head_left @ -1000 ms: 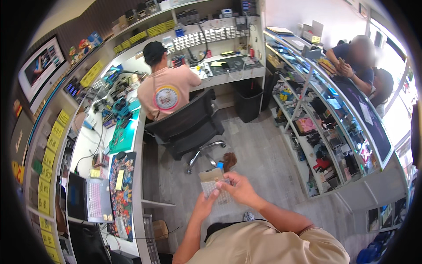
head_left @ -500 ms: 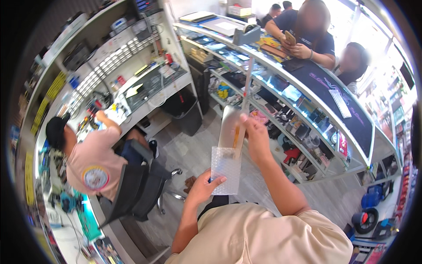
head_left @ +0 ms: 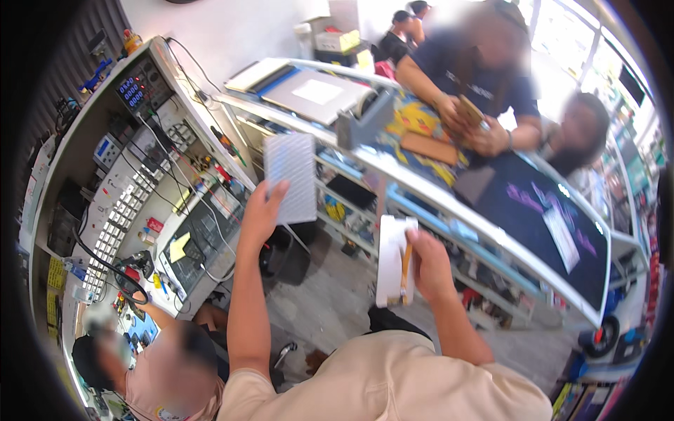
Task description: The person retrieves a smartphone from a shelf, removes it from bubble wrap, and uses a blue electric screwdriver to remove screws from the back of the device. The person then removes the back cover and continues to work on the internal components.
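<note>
My left hand is raised at the left, its thumb and fingers closed on the edge of a bubble-wrap pouch. The pouch is clear-white and held upright near the end of the glass counter. My right hand grips a thin, flat whitish panel with rounded corners by its right edge. An orange-brown ribbon strip runs along the panel's face. Panel and pouch are apart from each other, and the panel is outside the pouch.
A glass display counter slants across the right, with a tape dispenser and a brown phone case on top. Behind it a person holds a phone. Lower left, a co-worker sits at a repair bench. A black bin stands between.
The panel has come out of the bubble-wrap pouch. My left hand has carried the pouch up and left, while my right hand lowered the panel slightly. My view has turned toward the counter.
</note>
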The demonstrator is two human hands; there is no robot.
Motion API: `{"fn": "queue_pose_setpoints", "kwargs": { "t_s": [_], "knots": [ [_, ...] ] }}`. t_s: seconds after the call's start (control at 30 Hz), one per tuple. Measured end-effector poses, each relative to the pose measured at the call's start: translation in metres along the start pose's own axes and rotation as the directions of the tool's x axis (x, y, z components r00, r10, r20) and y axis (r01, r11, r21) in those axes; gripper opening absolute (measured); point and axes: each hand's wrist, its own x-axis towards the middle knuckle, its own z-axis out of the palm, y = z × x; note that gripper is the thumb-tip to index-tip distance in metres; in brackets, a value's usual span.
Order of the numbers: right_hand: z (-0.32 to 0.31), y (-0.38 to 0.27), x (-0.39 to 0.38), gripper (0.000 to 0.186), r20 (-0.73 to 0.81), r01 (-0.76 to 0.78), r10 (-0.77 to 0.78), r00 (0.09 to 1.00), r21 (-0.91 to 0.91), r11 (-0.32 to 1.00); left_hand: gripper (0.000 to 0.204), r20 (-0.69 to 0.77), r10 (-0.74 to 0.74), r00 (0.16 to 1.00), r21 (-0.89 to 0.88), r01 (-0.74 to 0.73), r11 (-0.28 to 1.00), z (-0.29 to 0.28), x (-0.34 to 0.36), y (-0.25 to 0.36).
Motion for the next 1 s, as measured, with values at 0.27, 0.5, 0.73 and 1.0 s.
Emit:
{"fn": "queue_pose_setpoints", "kwargs": {
  "t_s": [0.27, 0.5, 0.73, 1.0],
  "knots": [
    [0.042, -0.034, 0.106, 0.034, 0.104, -0.122, 0.135, 0.985, -0.123, 0.985, 0.068, 0.080, 0.006, 0.997, 0.586, -0.052, 0.809, 0.070, 0.330, -0.023],
    [0.062, -0.052, 0.165, 0.032, 0.068, 0.005, 0.000, 0.998, -0.071, 0.997, 0.057, -0.195, 0.391, 0.900, 0.394, -0.293, 0.871, 0.049, 0.317, -0.036],
    [0.125, -0.033, 0.179, 0.032, 0.063, 0.038, -0.034, 0.997, -0.070, 0.997, 0.072, 0.472, 0.175, 0.864, -0.444, 0.061, 0.894, 0.034, 0.121, -0.025],
    [0.166, -0.028, 0.178, 0.027, 0.420, 0.519, -0.306, 0.854, -0.719, 0.462, 0.050, 0.779, 0.028, 0.627, -0.425, 0.495, 0.758, 0.007, 0.101, -0.041]
  ]
}}
